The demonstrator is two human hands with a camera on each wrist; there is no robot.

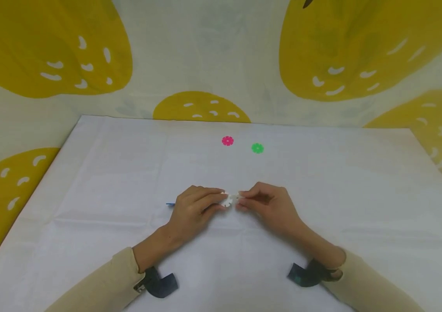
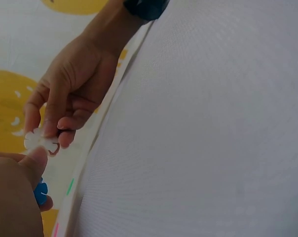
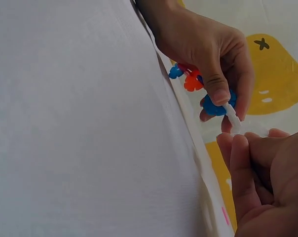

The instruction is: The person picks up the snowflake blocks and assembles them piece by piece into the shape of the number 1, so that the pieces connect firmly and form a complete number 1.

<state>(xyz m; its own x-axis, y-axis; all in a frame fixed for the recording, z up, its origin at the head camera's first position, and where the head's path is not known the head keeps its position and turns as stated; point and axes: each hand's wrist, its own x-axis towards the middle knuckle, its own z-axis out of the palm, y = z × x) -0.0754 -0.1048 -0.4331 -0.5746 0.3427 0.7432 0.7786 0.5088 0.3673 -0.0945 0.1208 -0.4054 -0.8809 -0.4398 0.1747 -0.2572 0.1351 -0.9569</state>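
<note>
Near the middle of the table, my left hand [image 1: 197,208] grips a chain of notched plastic snowflake discs. In the right wrist view the chain shows a blue disc [image 3: 218,105] beneath the thumb, an orange disc [image 3: 192,81], and another blue disc [image 3: 175,72] at its far end. A white disc [image 3: 232,116] sticks out at the fingertips, seen nearly edge-on. My right hand [image 1: 273,206] pinches a second, whitish disc [image 3: 257,129] between thumb and fingers, partly hidden by them. The two white discs meet edge to edge between the hands, overlapping in the left wrist view.
Farther back on the white-covered table [image 1: 108,173] lie a pink snowflake disc [image 1: 227,141] and, to its right, a green one [image 1: 257,148]. Behind the table's back edge hangs a pale cloth [image 1: 205,52] with large yellow prints. Dark camera mounts sit at both wrists.
</note>
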